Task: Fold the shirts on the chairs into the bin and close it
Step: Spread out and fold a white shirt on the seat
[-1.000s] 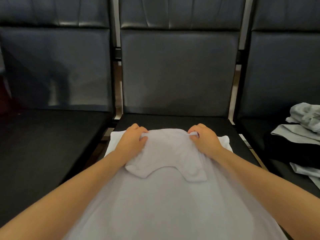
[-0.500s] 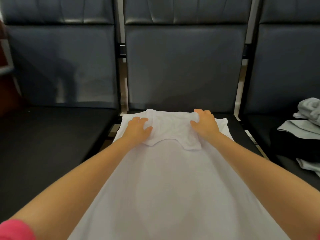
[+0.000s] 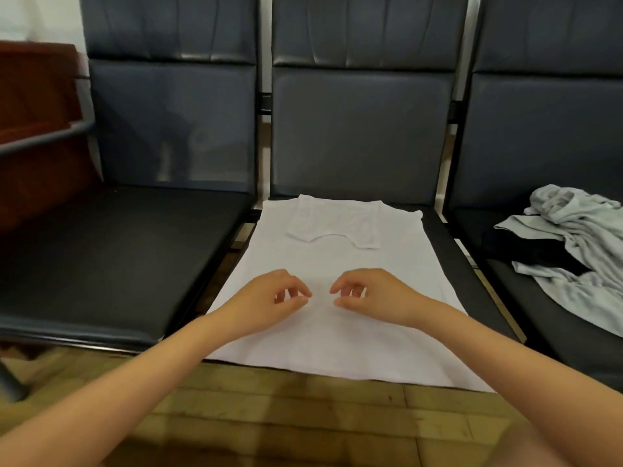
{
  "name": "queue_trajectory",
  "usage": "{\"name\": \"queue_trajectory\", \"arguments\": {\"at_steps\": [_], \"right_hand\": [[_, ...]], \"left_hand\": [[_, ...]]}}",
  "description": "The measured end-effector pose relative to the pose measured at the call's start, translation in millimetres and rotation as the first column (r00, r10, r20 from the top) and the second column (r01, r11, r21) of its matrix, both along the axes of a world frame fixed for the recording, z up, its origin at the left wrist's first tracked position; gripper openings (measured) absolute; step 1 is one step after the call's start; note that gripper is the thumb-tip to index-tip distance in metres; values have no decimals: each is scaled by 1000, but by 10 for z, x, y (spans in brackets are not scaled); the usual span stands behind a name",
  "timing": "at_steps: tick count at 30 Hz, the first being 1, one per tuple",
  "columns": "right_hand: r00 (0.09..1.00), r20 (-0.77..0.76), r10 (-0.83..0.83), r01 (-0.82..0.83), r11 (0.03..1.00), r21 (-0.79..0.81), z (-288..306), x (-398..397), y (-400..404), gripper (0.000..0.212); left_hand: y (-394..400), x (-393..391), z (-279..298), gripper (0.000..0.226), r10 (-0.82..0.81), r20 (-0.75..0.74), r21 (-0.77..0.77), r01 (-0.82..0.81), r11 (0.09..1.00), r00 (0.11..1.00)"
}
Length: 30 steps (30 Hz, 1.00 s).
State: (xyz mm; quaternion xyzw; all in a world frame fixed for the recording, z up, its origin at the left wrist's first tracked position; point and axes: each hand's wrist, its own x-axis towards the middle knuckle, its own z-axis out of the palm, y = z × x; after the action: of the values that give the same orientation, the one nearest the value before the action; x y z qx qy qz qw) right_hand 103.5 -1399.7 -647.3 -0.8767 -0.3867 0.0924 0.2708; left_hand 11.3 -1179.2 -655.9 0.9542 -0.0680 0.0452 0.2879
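While both hands' fingers (image 3: 293, 291) hover loosely curled, the white shirt (image 3: 337, 264) lies flat, sleeves folded in.

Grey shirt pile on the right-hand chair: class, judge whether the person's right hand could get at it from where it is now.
Probably yes. The right hand hovers with loosely curled fingers, holding nothing, over the white shirt. The grey shirt pile lies uncovered on the neighbouring seat, and nothing stands between them.
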Motion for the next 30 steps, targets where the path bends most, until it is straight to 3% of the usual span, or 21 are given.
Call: {"name": "queue_trajectory", "arguments": {"at_steps": [3, 7, 14, 17, 22, 26, 30], "right_hand": [[993, -21, 117, -118, 991, -66, -36, -347, -1, 12], [979, 103, 178, -166, 979, -116, -120, -615, -100, 18], [940, 257, 223, -188, 970, -156, -307, -763, -345, 35], [876, 424, 231, -186, 972, -145, -430, -760, -364, 42], [731, 651, 204, -202, 976, -79, -576, -654, -369, 29], [767, 619, 167, -221, 975, 11, -599, -584, -316, 22], [895, 430, 116, -165, 983, 79, -483, -567, -265, 27]], "left_hand": [[62, -296, -94, 11, -76, -9, 18, 76, 997, 997], [20, -469, -127, 13, -119, 57, 43, 116, 992, 991], [30, -609, -306, 30, -219, 114, 254, 185, 949, 969], [-13, -567, -324, 31, -225, 128, 286, 181, 941, 966], [-18, -475, -349, 27, -198, 107, 180, 177, 968, 974], [-17, -457, -355, 25, -202, 112, 126, 188, 974, 973], [-125, -511, -371, 48, -149, 200, 195, 110, 975, 968]]}}
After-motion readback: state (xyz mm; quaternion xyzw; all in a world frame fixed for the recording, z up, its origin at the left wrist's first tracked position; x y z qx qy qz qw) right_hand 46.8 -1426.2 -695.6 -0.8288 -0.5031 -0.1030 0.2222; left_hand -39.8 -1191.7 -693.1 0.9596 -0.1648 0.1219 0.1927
